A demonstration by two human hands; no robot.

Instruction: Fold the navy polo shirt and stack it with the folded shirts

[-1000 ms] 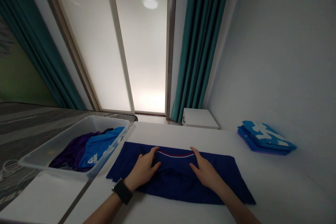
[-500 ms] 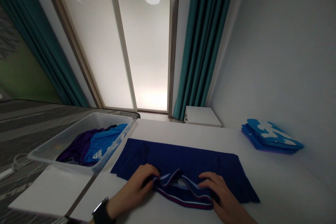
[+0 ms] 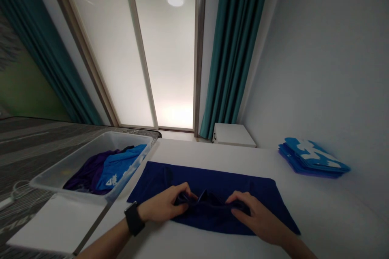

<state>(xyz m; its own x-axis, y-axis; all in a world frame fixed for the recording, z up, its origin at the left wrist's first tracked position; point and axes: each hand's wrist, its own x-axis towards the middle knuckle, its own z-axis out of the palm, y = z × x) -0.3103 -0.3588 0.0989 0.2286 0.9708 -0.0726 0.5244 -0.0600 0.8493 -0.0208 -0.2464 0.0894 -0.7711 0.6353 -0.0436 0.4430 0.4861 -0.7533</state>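
Note:
A dark navy shirt [image 3: 209, 176] lies as a long folded rectangle on the white table [image 3: 146, 247]. My left hand [image 3: 168, 202], with a black watch on its wrist, pinches the shirt's raised neck part near the front edge. Across from it, my right hand [image 3: 253, 212] grips the other end of that part between thumb and fingers. Between both hands the cloth bunches up slightly in small dark folds. The striped collar trim is hidden now.
On the left, a clear plastic bin [image 3: 51, 178] holds purple and blue garments [image 3: 121, 166]. A stack of folded blue clothes [image 3: 313, 158] lies at the right by the wall. Beyond the table stands a white cabinet [image 3: 234, 134].
Both hands have moved slightly up and away from me with the shirt's neck part. The striped collar has turned over out of sight, and plain navy cloth now shows along the front.

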